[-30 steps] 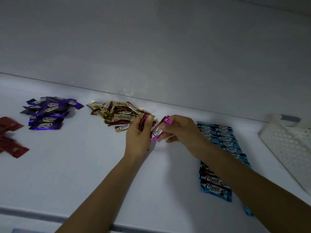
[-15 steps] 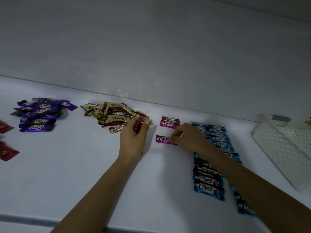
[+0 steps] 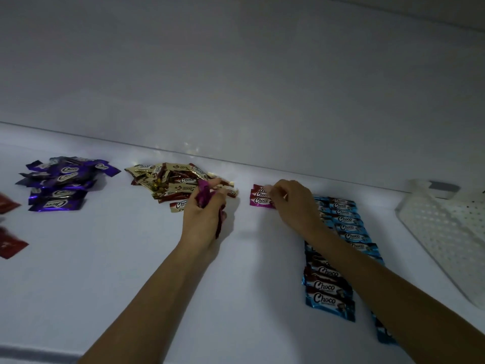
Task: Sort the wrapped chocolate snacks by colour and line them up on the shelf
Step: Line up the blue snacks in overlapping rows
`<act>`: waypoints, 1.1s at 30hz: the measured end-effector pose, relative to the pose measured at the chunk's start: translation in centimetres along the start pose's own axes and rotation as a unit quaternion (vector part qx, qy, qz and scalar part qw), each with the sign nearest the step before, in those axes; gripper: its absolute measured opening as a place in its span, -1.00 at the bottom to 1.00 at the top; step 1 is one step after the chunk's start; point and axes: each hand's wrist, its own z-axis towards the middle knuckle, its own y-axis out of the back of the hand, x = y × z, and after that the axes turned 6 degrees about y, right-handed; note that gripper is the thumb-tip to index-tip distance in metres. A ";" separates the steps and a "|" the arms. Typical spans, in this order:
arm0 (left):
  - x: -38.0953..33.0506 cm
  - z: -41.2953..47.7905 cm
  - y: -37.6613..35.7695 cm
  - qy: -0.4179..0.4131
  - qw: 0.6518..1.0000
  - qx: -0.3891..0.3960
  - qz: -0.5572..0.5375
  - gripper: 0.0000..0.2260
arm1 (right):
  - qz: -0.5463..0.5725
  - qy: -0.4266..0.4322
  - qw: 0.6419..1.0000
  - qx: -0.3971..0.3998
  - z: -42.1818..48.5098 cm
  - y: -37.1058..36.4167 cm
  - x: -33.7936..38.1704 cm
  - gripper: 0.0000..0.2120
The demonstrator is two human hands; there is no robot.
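On the white shelf (image 3: 110, 271) three pink Choco snacks (image 3: 259, 198) lie stacked in a short row near the back wall. My right hand (image 3: 291, 203) rests its fingertips on the right ends of that pink row. My left hand (image 3: 203, 214) is closed around a bunch of pink snacks (image 3: 203, 197), just in front of the gold pile (image 3: 173, 183). A purple pile (image 3: 63, 183) lies further left, red snacks (image 3: 10, 244) at the left edge. Blue snacks (image 3: 341, 232) form two lined-up rows under my right forearm.
A white perforated plastic basket (image 3: 446, 232) sits tipped at the far right of the shelf. The white back wall rises directly behind the piles. The shelf's front edge runs along the bottom left.
My right hand pushed the loose pink snack back against the other two, so the three now sit together. My left hand shifted slightly, still holding its pink bunch.
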 end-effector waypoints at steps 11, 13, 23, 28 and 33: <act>0.0 -0.1 0.5 0.122 0.972 0.014 -0.200 -0.81 | 0.329 -0.064 0.928 0.166 -4.1 -1.3 8.1 -0.90; 0.4 -0.4 0.2 0.041 0.997 -0.019 -0.058 -0.83 | 0.340 -0.064 0.925 0.158 -4.0 -1.2 7.6 -0.86; 1.5 -0.2 0.8 -0.143 0.965 -0.040 0.218 -0.88 | 0.354 -0.103 0.925 0.097 -4.2 1.2 3.9 -0.93; 1.3 -0.6 0.7 -0.144 0.965 -0.031 0.219 -0.82 | 0.265 -0.106 0.953 0.099 -3.0 2.0 1.6 -0.92; 1.1 -0.7 0.8 -0.152 0.959 -0.026 0.237 -0.67 | 0.042 -0.033 0.984 0.167 -2.4 2.2 0.0 -0.87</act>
